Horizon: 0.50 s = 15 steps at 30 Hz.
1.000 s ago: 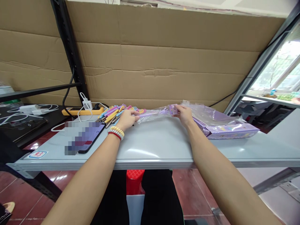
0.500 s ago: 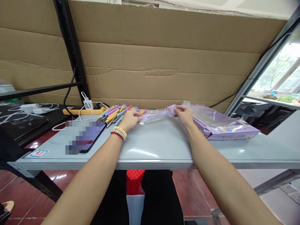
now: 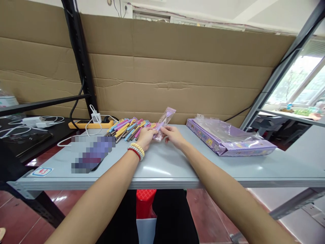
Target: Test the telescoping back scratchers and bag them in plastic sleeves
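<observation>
Both hands are at a slim purple item in a clear plastic wrapper [image 3: 165, 119], just above the middle of the table. It stands tilted, its upper end leaning right. My left hand [image 3: 147, 136] has its fingers closed around the item's lower left side. From the right, my right hand [image 3: 173, 135] pinches the lower part of the same wrapper. The exact kind of the item does not show. Directly left of my left hand lies a pile of slim sticks [image 3: 124, 130] in yellow, pink, blue and purple, with metal-coloured shafts and ridged heads.
A purple printed box [image 3: 243, 150] with clear plastic on it lies to the right. At the left are a blurred-out phone [image 3: 95, 154], a yellow power strip [image 3: 81, 124] and a white charger with cable [image 3: 96, 117]. Cardboard [image 3: 177, 74] stands behind the grey table [image 3: 175, 166].
My right hand has moved left, away from the box, to beside my left hand. The wrapped item has turned from lying nearly level between the hands to standing tilted upward.
</observation>
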Tool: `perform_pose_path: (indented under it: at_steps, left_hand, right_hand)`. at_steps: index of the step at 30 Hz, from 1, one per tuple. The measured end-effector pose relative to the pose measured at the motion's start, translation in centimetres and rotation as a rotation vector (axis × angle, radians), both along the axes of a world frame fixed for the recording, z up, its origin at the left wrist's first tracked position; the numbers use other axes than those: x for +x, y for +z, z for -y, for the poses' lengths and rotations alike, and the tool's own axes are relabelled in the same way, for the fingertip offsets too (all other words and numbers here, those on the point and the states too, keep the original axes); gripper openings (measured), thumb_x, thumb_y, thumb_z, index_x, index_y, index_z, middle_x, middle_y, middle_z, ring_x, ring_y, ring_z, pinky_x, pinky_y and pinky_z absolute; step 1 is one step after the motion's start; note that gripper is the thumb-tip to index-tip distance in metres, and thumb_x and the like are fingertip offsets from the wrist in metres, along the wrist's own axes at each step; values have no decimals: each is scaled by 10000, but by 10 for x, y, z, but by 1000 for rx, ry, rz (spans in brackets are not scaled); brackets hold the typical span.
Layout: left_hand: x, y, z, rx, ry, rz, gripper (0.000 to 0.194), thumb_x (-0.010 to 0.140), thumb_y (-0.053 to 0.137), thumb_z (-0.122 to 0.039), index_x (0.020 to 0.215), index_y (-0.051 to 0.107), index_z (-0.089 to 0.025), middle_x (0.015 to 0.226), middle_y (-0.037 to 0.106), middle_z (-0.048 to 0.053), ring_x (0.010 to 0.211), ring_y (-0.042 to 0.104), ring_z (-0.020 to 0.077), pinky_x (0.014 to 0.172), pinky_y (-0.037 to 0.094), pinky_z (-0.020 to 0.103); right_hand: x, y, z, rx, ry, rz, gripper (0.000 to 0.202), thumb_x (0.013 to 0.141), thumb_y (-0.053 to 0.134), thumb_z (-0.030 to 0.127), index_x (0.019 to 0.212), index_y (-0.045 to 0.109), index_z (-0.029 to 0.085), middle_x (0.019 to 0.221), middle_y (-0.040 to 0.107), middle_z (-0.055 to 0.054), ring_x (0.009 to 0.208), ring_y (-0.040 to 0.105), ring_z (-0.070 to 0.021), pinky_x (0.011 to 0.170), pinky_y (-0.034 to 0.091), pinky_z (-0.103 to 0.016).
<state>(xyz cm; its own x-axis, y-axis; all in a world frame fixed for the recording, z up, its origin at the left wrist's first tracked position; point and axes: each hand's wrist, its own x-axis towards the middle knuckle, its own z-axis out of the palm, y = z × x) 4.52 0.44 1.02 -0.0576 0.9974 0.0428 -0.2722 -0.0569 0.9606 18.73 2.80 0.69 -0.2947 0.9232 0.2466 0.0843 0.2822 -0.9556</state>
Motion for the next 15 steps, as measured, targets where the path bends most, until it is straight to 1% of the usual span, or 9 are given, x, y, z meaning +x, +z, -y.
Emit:
perform_pose_path:
  at_steps: [2,3,5,7,9,11,13,15]
  left_hand:
    - [2,-1,3,-21,-80,-69,143,566,672,-88,560,541,-142,520,543,-17,515,515,106,534,450,261]
    - [2,-2,4,-23,-115,-112,149,555,682,-85,549,544,-140,520,548,-13,516,518,105,531,444,256]
    - [4,-4,5,-17,-184,-183,163,547,701,-89,533,546,-136,519,551,-8,510,516,98,528,430,247]
    - [5,-7,4,-3,-222,-236,176,556,720,-108,533,548,-137,524,558,-2,498,508,91,530,422,247]
    - [7,-9,3,25,-225,-297,177,575,731,-127,547,556,-140,518,559,-1,485,497,88,521,407,245]
    - [9,-10,2,54,-191,-343,184,590,737,-135,561,555,-146,504,551,-10,470,486,88,505,391,241]
    - [9,-9,1,76,-166,-352,208,598,752,-148,564,547,-151,494,540,-19,461,479,87,501,389,240]
    - [9,-9,0,86,-162,-346,240,585,785,-172,567,547,-148,498,541,-18,466,485,88,509,400,244]
  right_hand:
    - [-3,-4,-1,8,-63,-48,378,613,755,498,651,561,175,539,540,25,443,484,-87,362,357,-204]
    - [-3,-5,-2,-2,-77,-59,369,592,775,468,650,564,172,536,542,31,441,475,-81,382,372,-209]
    - [2,-5,-4,-41,-59,-67,356,554,809,410,678,584,163,579,591,21,484,518,-92,445,422,-222]
    - [9,-2,-3,-102,-15,-50,360,528,831,366,710,600,158,617,633,-1,535,574,-123,490,457,-242]
    - [16,3,-2,-159,33,-19,377,516,846,330,761,619,157,644,665,-28,565,611,-155,510,479,-264]
    - [22,7,1,-190,106,-8,414,509,856,289,833,637,155,716,699,-55,626,648,-182,556,508,-284]
    - [27,11,2,-204,181,-14,487,489,865,242,914,643,155,809,720,-72,702,675,-198,619,531,-299]
    - [30,13,3,-211,201,-16,568,460,872,201,976,638,153,850,725,-72,733,684,-203,647,541,-305]
